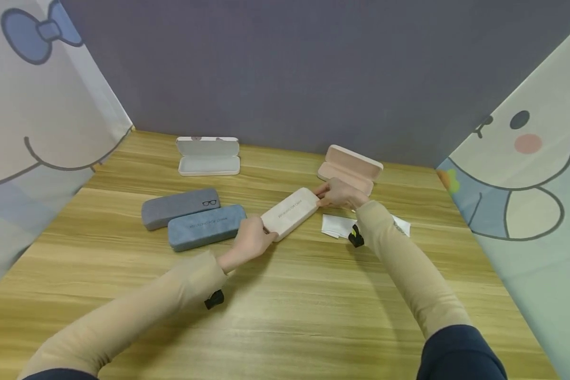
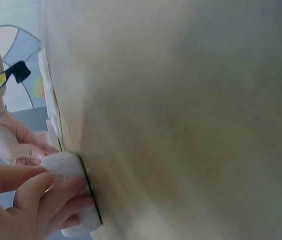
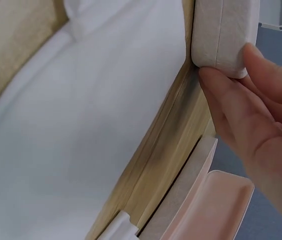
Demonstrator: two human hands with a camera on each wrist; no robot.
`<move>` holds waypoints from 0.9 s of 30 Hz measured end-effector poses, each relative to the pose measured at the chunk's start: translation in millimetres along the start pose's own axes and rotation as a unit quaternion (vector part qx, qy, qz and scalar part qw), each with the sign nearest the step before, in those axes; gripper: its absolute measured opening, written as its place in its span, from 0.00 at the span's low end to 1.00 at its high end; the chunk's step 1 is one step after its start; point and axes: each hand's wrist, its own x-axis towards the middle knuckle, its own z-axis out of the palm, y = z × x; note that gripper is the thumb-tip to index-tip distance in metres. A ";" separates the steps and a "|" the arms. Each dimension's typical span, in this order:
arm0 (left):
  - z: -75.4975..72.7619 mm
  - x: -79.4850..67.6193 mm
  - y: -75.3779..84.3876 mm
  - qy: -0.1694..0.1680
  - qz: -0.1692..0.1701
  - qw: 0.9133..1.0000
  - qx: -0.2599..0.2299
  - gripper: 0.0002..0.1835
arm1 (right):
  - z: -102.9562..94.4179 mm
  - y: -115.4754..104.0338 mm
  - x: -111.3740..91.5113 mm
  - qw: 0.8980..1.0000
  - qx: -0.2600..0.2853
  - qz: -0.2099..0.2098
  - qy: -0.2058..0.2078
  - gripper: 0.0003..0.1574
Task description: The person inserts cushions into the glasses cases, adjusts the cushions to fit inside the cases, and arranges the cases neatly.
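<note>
A closed cream glasses case [image 1: 291, 213] with small lettering on its lid lies at a slant in the middle of the table, held at both ends. My left hand [image 1: 254, 238] grips its near end, the fingers [image 2: 66, 200] bent over its side in the left wrist view. At the far end my right hand [image 1: 338, 193] pinches the corner. In the right wrist view the thumb [image 3: 270, 75] lies against the case's face and the fingers curl at its end. Left of the left hand sits a closed blue glasses case [image 1: 208, 227].
A closed grey-blue case [image 1: 180, 207] with a glasses print lies behind the blue one. An open white case [image 1: 209, 164] stands at the back left, an open pink case [image 1: 351, 164] at the back right. White cloth [image 1: 338, 225] lies under the right forearm. A grey wall [image 1: 285, 74] closes the back.
</note>
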 end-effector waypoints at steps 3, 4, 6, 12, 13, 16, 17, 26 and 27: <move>3.5 -8.7 -4.1 0.019 0.008 1.000 -0.012 0.11 | 2.1 -0.5 -3.4 1.000 -0.003 -0.001 -0.010 0.32; 4.2 -11.9 -6.3 0.027 0.010 0.999 -0.014 0.11 | 3.2 -0.9 -4.6 1.000 -0.009 -0.004 -0.015 0.32; 4.9 -18.7 -11.1 0.040 0.012 0.999 -0.023 0.10 | 6.8 -2.8 -6.8 1.000 -0.021 -0.007 -0.021 0.32; -1.3 -38.3 -25.4 0.037 0.002 0.998 -0.055 0.09 | 22.8 -6.8 -12.3 1.000 -0.020 -0.016 -0.010 0.29; -4.2 -41.7 -27.9 0.032 -0.006 0.998 -0.061 0.09 | 26.6 -8.2 -13.3 1.000 -0.021 -0.020 -0.011 0.29; -14.8 -51.2 -35.6 0.014 -0.028 0.997 -0.070 0.09 | 39.7 -13.4 -17.1 0.999 -0.017 -0.025 -0.009 0.28; -18.7 -54.0 -38.0 0.007 -0.032 0.997 -0.070 0.09 | 44.1 -15.1 -18.8 1.000 -0.016 -0.026 -0.006 0.28; -53.6 -65.0 -55.0 -0.034 -0.045 0.998 -0.020 0.10 | 82.1 -25.6 -34.4 0.999 0.016 -0.028 0.026 0.24; -56.8 -65.3 -57.0 -0.040 -0.047 0.998 -0.015 0.09 | 86.1 -26.3 -36.0 0.999 0.015 -0.024 0.032 0.25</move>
